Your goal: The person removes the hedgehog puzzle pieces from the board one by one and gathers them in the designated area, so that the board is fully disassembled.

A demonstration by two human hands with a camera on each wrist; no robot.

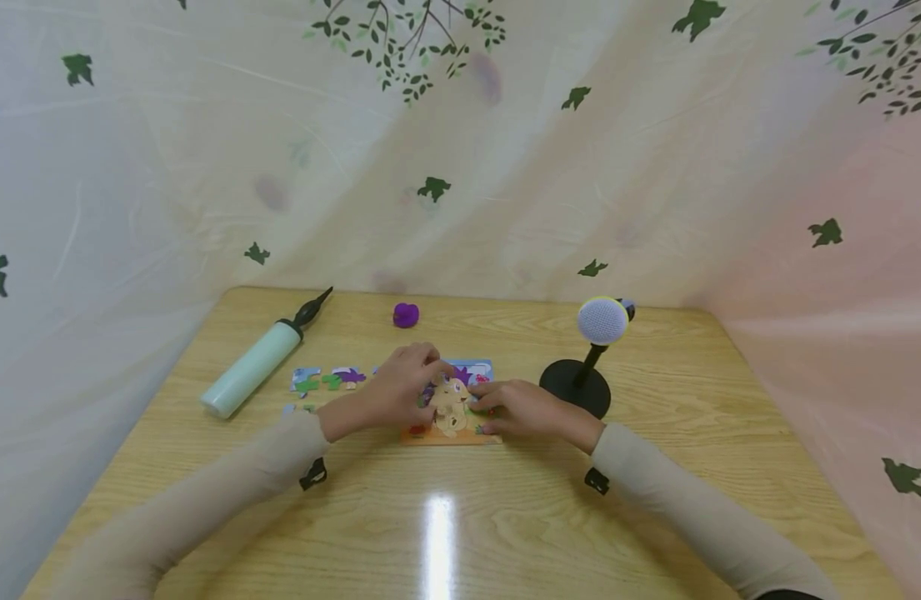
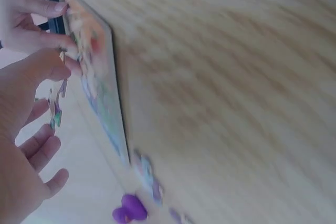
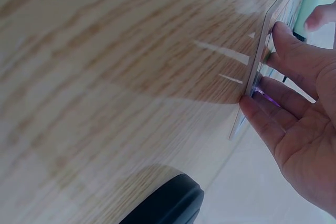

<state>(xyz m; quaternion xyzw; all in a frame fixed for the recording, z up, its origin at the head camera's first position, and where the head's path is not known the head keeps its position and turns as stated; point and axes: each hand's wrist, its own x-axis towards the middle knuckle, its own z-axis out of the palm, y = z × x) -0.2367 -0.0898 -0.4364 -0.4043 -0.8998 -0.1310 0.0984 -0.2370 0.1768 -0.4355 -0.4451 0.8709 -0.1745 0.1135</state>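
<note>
A jigsaw puzzle board point(image 1: 452, 421) with a cartoon animal picture lies flat on the table, partly covered by both hands. My left hand point(image 1: 400, 387) hovers over the board's left part. In the left wrist view, its thumb and fingers pinch a puzzle piece point(image 2: 56, 106), seen nearly edge-on. My right hand point(image 1: 531, 406) rests on the board's right side. Its fingers point(image 3: 286, 95) lie stretched out on the board's surface and edge in the right wrist view. Left of the board, loose puzzle pieces point(image 1: 347, 377) lie in a row, some hidden behind my left arm.
A mint-green hand pump point(image 1: 253, 367) with a black nozzle lies at the left. A small purple duck point(image 1: 406, 315) sits near the table's back edge. To the right stands a microphone point(image 1: 603, 322) on a round black base point(image 1: 565, 382). Printed fabric hangs behind the table point(image 1: 520, 517).
</note>
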